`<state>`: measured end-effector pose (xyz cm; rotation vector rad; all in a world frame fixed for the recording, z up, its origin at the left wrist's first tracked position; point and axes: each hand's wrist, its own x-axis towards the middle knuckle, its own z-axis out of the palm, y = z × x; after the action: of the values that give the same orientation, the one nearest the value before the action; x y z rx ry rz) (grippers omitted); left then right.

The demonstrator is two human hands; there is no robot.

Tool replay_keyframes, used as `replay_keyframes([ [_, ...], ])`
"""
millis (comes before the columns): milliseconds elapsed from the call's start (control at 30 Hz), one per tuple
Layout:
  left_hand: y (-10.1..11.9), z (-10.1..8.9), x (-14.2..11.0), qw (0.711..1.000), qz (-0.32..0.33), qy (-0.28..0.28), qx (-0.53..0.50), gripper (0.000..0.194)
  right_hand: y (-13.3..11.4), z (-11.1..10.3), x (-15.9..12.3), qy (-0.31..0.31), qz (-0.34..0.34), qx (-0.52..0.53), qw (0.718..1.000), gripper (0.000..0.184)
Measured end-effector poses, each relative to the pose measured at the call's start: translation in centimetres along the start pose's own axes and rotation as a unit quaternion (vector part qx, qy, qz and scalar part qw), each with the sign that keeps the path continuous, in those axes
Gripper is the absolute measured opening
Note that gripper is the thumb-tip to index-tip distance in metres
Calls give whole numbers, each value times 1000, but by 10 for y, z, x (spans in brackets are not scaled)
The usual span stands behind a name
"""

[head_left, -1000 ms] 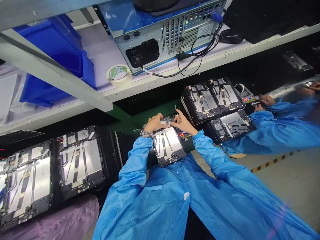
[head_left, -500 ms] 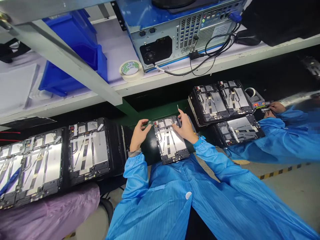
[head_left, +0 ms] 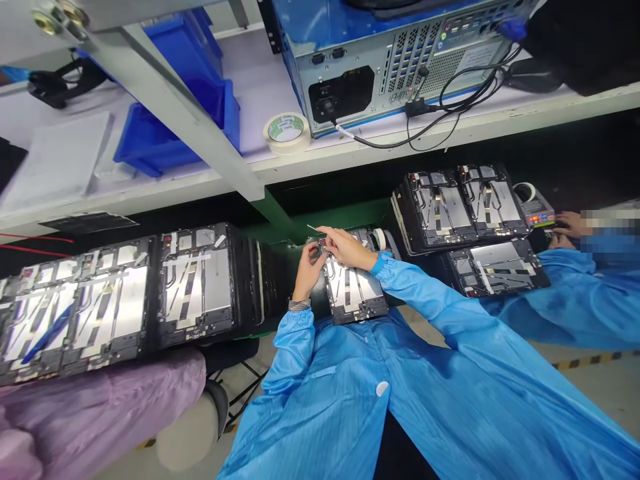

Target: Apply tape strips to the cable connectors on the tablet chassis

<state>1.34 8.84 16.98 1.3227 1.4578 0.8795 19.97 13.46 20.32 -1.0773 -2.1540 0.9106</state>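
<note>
In front of me lies an opened electronic unit (head_left: 356, 287), like a tablet without its cover, with a silvery plate, cables and a black lower edge. My left hand (head_left: 307, 272) is closed at its upper left corner, thumb and fingers pinched together; what they hold, if anything, is too small to see. Over the unit's top edge reaches my right hand (head_left: 346, 247), its fingertips beside the left ones. A thin pale stick-like tool (head_left: 313, 229) sticks out of that hand toward the left; its kind is unclear. Both hands partly cover the upper part of the unit.
Stacks of similar units stand at left (head_left: 197, 287) and right (head_left: 443, 213). A tape roll (head_left: 380, 239) sits behind my right hand. Above, a shelf holds a computer case (head_left: 345, 93), masking tape (head_left: 287, 133) and a blue bin (head_left: 165, 140). Co-workers' sleeves appear on both sides.
My right hand has moved left across the unit to its upper left corner, carrying the thin tool. My left hand has closed in on the same corner. The view has shifted slightly.
</note>
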Motion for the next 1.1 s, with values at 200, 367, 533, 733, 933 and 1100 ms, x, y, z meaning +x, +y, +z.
replay_keyframes([
  [200, -6, 3, 2, 1000, 3, -1, -19, 43, 6, -2, 7, -17, -56, -13, 998, 60],
  [367, -6, 4, 5, 1000, -9, 8, 8, 42, 6, -4, 4, -38, -28, -38, 998, 56],
  [533, -10, 4, 13, 999, -15, 10, -35, 43, 1, -5, -2, -2, 13, -9, 1000, 58],
  [733, -21, 10, 18, 980, -15, 32, -196, 53, -32, -5, -24, 129, 173, 331, 919, 43],
  [933, -24, 12, 16, 980, 8, 30, -198, 53, -60, 21, -51, 131, 291, 660, 680, 46],
  [1100, -19, 12, 14, 984, 40, 42, -167, 59, -56, 31, -51, 136, 304, 715, 615, 42],
])
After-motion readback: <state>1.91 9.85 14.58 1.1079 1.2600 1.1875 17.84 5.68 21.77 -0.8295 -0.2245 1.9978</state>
